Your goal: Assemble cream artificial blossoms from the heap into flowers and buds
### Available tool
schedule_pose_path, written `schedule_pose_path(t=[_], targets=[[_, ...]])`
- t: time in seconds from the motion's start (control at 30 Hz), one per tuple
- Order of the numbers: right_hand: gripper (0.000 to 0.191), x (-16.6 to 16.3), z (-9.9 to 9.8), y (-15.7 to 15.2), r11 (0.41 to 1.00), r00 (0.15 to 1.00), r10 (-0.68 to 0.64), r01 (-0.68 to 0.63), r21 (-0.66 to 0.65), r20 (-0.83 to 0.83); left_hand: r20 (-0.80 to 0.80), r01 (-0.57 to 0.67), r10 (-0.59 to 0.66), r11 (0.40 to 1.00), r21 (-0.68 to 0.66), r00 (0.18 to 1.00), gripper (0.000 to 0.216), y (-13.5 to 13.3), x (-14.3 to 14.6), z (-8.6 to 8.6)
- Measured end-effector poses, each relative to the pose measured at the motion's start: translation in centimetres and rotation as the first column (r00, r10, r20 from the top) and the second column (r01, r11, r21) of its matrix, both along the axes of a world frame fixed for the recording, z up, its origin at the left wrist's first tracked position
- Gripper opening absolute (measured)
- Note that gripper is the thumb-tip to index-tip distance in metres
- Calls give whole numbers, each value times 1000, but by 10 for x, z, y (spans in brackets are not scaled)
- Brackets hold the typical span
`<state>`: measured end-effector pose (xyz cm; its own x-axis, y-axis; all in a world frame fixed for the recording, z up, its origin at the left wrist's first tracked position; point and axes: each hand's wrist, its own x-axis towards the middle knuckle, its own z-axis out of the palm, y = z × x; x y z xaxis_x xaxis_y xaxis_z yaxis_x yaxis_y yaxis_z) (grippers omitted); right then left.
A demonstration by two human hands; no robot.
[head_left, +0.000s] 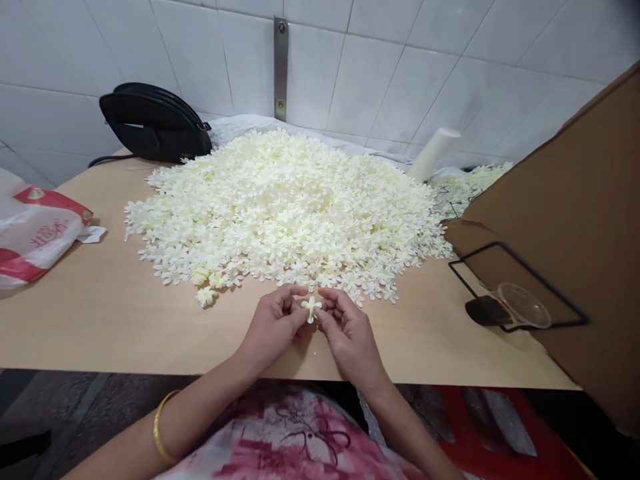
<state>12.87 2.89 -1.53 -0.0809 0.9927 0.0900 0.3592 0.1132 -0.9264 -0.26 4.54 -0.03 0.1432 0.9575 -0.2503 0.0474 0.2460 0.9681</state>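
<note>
Between my two hands, just above the front part of the table, is a small white artificial flower (pixel 311 308) with its petals spread. My left hand (pixel 278 319) pinches it from the left with thumb and fingers. From the other side, my right hand (pixel 349 333) grips it the same way. Beyond my fingertips rises a big heap of loose white flowers (pixel 300 200), some of them pale yellow in the middle. Several thicker flower clumps (pixel 206 295) lie at the heap's front left edge.
A black bag (pixel 155 127) stands at the back left, and a red and white plastic package (pixel 43 233) lies at the left. To the right are a cardboard sheet (pixel 560 220), a black wire frame (pixel 545 283) and a clear plastic cup (pixel 525 305). Behind the heap leans a white roll (pixel 434 155).
</note>
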Motion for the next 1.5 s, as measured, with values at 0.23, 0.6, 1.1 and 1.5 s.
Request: schedule_pose_path(t=[0.23, 0.6, 1.1, 1.5], targets=[[18, 3, 12, -1, 971, 945, 25, -100, -215, -325, 119, 55, -49, 997, -50, 992, 22, -3, -6, 8], [34, -6, 25, -9, 979, 977, 89, -122, 163, 196, 356, 175, -104, 969, -174, 929, 32, -1, -17, 9], [35, -9, 8, 3, 997, 998, 58, -57, 60, -28, 103, 189, -180, 978, -85, 978, 34, 9, -19, 5], [30, 0, 22, 6, 966, 939, 111, -179, -187, -326, 285, 252, -222, 965, -71, 933, 14, 6, -28, 9]])
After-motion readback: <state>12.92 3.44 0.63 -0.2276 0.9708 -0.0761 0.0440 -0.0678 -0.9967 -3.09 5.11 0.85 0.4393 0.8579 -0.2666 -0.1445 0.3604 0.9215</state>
